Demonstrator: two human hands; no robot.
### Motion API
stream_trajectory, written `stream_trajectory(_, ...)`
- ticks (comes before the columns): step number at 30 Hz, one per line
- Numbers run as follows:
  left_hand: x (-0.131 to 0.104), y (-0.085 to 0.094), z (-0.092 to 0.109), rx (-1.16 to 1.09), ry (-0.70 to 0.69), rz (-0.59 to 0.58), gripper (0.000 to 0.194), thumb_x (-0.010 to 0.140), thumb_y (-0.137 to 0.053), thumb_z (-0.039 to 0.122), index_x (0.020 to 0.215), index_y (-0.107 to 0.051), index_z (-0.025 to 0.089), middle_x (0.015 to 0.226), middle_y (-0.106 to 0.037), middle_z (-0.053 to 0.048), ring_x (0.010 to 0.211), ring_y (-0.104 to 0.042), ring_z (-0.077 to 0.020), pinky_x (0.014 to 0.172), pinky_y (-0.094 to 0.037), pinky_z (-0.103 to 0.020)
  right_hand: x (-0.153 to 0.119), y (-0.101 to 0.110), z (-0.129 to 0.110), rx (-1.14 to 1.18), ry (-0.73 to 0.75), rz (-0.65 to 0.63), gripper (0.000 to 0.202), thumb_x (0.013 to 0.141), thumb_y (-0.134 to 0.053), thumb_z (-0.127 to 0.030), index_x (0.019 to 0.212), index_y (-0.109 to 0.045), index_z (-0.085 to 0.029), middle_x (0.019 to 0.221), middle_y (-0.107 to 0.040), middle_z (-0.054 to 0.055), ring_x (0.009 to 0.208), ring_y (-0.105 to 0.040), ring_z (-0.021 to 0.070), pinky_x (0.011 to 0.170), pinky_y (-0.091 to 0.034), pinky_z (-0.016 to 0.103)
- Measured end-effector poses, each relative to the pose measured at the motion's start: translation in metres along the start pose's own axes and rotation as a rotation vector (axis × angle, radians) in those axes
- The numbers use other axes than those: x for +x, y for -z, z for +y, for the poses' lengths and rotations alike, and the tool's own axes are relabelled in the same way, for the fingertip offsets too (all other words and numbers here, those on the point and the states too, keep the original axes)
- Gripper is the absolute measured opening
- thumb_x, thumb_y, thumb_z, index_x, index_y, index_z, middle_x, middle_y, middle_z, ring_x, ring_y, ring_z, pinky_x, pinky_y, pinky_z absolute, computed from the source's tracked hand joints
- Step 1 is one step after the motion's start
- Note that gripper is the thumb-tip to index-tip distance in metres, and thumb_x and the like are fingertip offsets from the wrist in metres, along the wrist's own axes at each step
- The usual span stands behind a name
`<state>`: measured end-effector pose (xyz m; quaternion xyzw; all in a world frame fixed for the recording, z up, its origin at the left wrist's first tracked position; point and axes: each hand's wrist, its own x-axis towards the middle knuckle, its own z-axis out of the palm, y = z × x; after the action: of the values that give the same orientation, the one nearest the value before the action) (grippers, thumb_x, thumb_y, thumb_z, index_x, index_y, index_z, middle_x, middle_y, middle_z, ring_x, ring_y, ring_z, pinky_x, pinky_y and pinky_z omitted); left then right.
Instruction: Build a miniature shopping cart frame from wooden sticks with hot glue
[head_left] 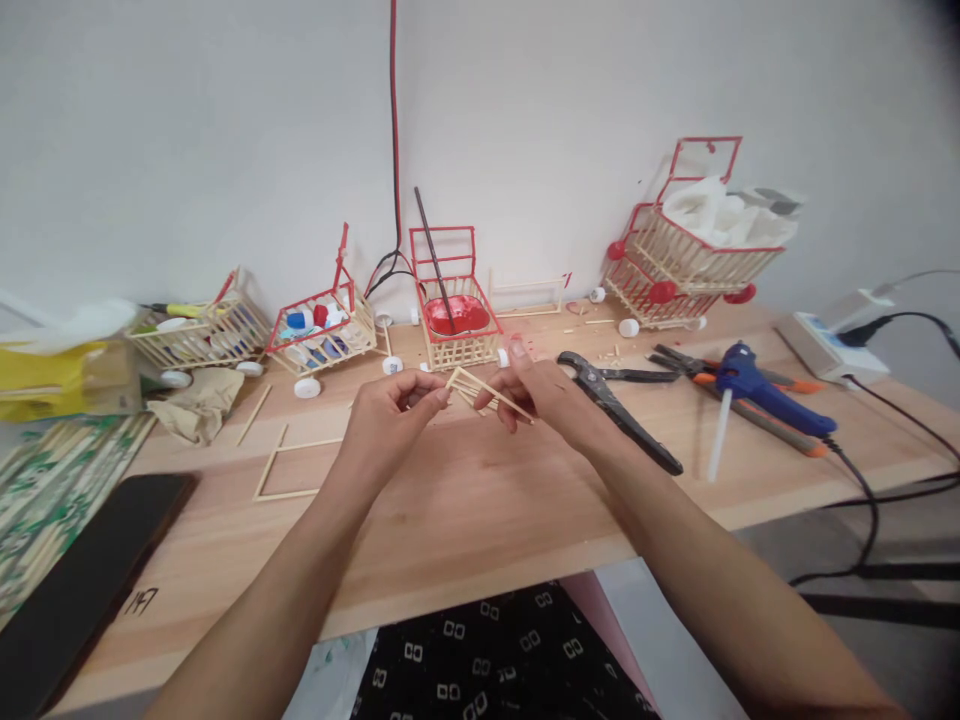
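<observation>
Between my two hands, above the table, is a small wooden stick frame (466, 381) with several thin sticks joined near one corner. My left hand (396, 408) pinches its left end between thumb and fingers. At the other end, my right hand (551, 392) has its fingers curled on the sticks, with the thumb raised. Part of the frame is hidden behind the right fingers. A flat stick frame (262, 474) lies on the table beside my left forearm. Just beyond my hands stands a stick-built miniature shopping cart (461, 352) with a red tray and a dark rod in it.
More miniature carts, one (319, 335) holding bottle caps and a large one (697, 265) with white material, line the wall. To the right lie black-handled cutters (622, 410), pliers (780, 425), a blue glue gun (772, 392) and a power strip (829, 345). A phone (97, 570) and stick bundles (67, 475) lie left.
</observation>
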<state>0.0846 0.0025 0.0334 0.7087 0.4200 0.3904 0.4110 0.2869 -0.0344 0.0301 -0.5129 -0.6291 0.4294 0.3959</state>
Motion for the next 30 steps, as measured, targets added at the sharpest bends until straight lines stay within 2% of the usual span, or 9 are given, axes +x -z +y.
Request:
stream_trajectory(7,0.000,0.000,-0.003,-0.016,0.006,-0.017,0.016,0.075,-0.067,0.030,0.081,-0.070,0.016,0.069,-0.067,-0.001,0.058,-0.053,-0.0106,0.053,-0.038,-0.022,0.001,-0.002,0.001,-0.030,0.024,0.021,0.066,0.093,-0.028,-0.059,0.078,-0.072,-0.012,0.047,-0.054,0.000,0.046,-0.044,0.0087,0.052,-0.033,0.022)
stream_trajectory(14,0.003,0.004,-0.002,-0.048,-0.009,-0.010,0.017,0.074,-0.069,0.031,0.081,-0.070,0.016,0.071,-0.067,-0.001,0.058,-0.051,-0.0099,0.054,-0.037,-0.022,0.003,-0.005,0.004,-0.104,0.137,0.028,0.039,0.089,-0.048,-0.043,0.077,-0.068,-0.013,0.049,-0.048,-0.005,0.043,-0.038,0.0060,0.046,-0.027,0.020)
stream_trajectory(18,0.004,0.009,0.003,-0.076,-0.012,-0.010,0.017,0.072,-0.069,0.031,0.078,-0.070,0.015,0.070,-0.065,-0.001,0.059,-0.051,-0.0103,0.055,-0.037,-0.022,0.005,-0.009,0.000,-0.141,0.162,0.069,0.036,0.088,-0.049,-0.039,0.073,-0.068,-0.012,0.048,-0.041,-0.005,0.043,-0.034,0.0061,0.044,-0.023,0.020)
stream_trajectory(22,0.005,0.013,0.006,-0.071,-0.014,-0.010,0.016,0.072,-0.069,0.030,0.077,-0.069,0.015,0.071,-0.064,-0.002,0.060,-0.051,-0.0102,0.055,-0.036,-0.022,0.008,-0.012,-0.003,-0.149,0.212,0.096,0.035,0.087,-0.050,-0.036,0.070,-0.069,-0.012,0.049,-0.043,-0.004,0.046,-0.036,0.0064,0.047,-0.026,0.021)
stream_trajectory(26,0.005,0.015,0.005,-0.041,-0.006,-0.027,0.016,0.071,-0.069,0.031,0.073,-0.068,0.015,0.068,-0.062,-0.001,0.057,-0.048,-0.0097,0.052,-0.035,-0.022,0.009,-0.010,-0.002,-0.040,0.175,0.042,0.035,0.087,-0.052,-0.038,0.069,-0.069,-0.013,0.053,-0.046,-0.004,0.049,-0.037,0.0061,0.048,-0.025,0.021)
stream_trajectory(30,0.004,0.016,0.002,-0.055,0.021,-0.020,0.017,0.071,-0.069,0.032,0.074,-0.069,0.015,0.066,-0.062,-0.001,0.055,-0.046,-0.0093,0.050,-0.033,-0.022,0.010,-0.009,0.003,0.170,0.081,-0.001,0.038,0.087,-0.054,-0.044,0.070,-0.068,-0.013,0.054,-0.041,-0.004,0.047,-0.032,0.0053,0.046,-0.021,0.021)
